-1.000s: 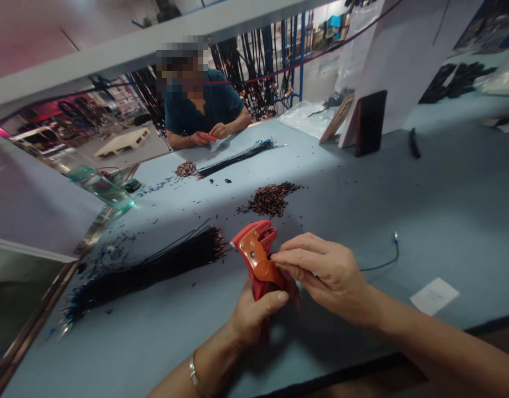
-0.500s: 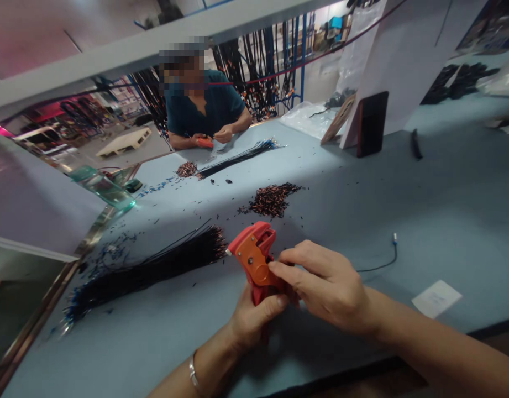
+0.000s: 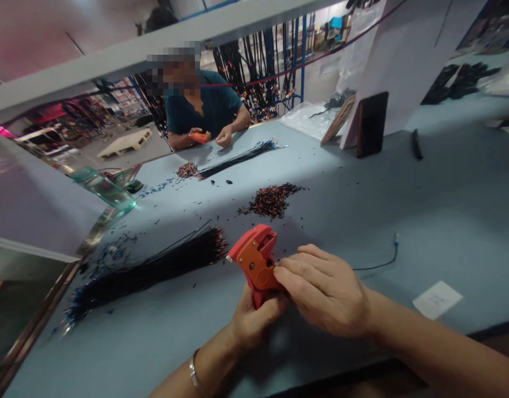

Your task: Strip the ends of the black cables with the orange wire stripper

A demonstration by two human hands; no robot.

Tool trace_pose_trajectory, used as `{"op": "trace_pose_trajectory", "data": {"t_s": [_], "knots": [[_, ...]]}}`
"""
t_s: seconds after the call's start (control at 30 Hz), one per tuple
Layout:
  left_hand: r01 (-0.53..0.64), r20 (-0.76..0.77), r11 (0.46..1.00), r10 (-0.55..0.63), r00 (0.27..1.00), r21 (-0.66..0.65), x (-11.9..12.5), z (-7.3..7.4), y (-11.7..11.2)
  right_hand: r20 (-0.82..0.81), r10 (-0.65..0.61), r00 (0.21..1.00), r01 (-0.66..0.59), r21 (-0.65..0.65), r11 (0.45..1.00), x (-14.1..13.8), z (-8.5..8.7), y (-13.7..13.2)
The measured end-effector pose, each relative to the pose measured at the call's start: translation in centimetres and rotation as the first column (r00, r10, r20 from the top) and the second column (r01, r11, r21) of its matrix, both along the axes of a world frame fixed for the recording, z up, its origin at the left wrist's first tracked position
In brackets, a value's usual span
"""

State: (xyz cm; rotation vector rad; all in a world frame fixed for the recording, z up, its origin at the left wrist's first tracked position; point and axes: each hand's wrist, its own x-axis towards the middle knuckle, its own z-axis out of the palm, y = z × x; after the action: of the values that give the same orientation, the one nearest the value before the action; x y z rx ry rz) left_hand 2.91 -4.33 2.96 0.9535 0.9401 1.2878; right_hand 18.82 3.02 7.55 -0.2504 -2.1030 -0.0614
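My left hand [image 3: 252, 320] is wrapped round the handles of a red and orange wire stripper [image 3: 254, 262], its jaws pointing up and left. My right hand [image 3: 324, 287] is pinched at the tool's right side on a thin black wire [image 3: 378, 265], which trails right across the blue table to a small connector end. A bundle of black wires [image 3: 146, 271] lies just left of the tool. Behind it sits a pile of dark stripped bits [image 3: 273, 200].
A person in a teal shirt [image 3: 204, 108] sits across the blue table [image 3: 445, 193] holding an orange tool, with another wire bundle [image 3: 237, 157] and scrap pile. A dark phone [image 3: 371, 124] leans upright at right. A white slip [image 3: 437, 299] lies near the front edge.
My right hand has closed in lower against the stripper's side and the tool has tilted slightly left. The person opposite has moved both hands.
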Motion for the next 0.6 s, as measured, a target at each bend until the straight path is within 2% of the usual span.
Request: {"op": "trace_pose_trajectory", "data": {"t_s": [0.1, 0.33, 0.6], "knots": [[-0.002, 0.019, 1.0, 0.002, 1.0, 0.008, -0.1, -0.2, 0.0, -0.003, -0.018, 1.0, 0.018, -0.004, 1.0, 0.1, 0.0, -0.1], [0.048, -0.012, 0.996, -0.048, 0.999, 0.07, 0.2, 0.3, 0.5, -0.036, -0.01, 0.999, 0.005, -0.128, 0.992, 0.0, 0.1, 0.0], [0.082, -0.018, 0.996, -0.081, 0.997, 0.028, 0.5, 0.9, 0.6, -0.11, 0.029, 0.993, -0.049, -0.185, 0.982, -0.1, 0.2, 0.0]]}}
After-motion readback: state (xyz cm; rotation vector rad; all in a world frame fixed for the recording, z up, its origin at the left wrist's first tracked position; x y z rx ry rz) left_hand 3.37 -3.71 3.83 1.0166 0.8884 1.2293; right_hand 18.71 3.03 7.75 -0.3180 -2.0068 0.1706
